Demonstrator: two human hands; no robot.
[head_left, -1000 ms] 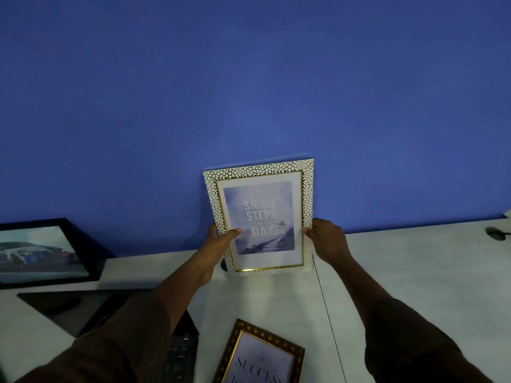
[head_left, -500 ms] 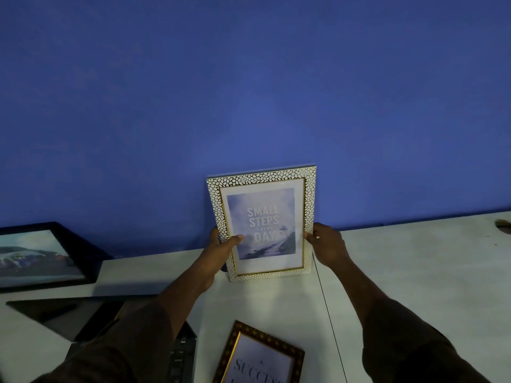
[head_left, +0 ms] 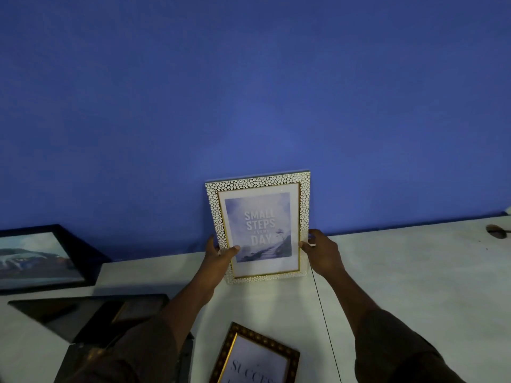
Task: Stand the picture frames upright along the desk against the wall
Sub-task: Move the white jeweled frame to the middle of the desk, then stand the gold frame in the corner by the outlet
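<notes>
A white-and-gold pebbled frame [head_left: 258, 186] with a "Small steps every day" print stands upright on the white desk [head_left: 414, 272], leaning back toward the blue wall [head_left: 249, 92]. My left hand [head_left: 218, 255] grips its left edge, thumb on the glass. My right hand [head_left: 322, 251] holds its right edge. A black frame [head_left: 41, 258] with a car picture leans against the wall at the far left. A dark gold-trimmed "Success" frame [head_left: 257, 355] lies flat near the front edge.
Dark flat frames [head_left: 91, 313] lie stacked on the desk at the lower left, partly under my left sleeve. A cable hole [head_left: 496, 231] sits at the desk's far right. A seam runs down the desk beside my right arm.
The frame has settled a little lower against the wall, with both hands still on its edges. The view has shifted slightly.
</notes>
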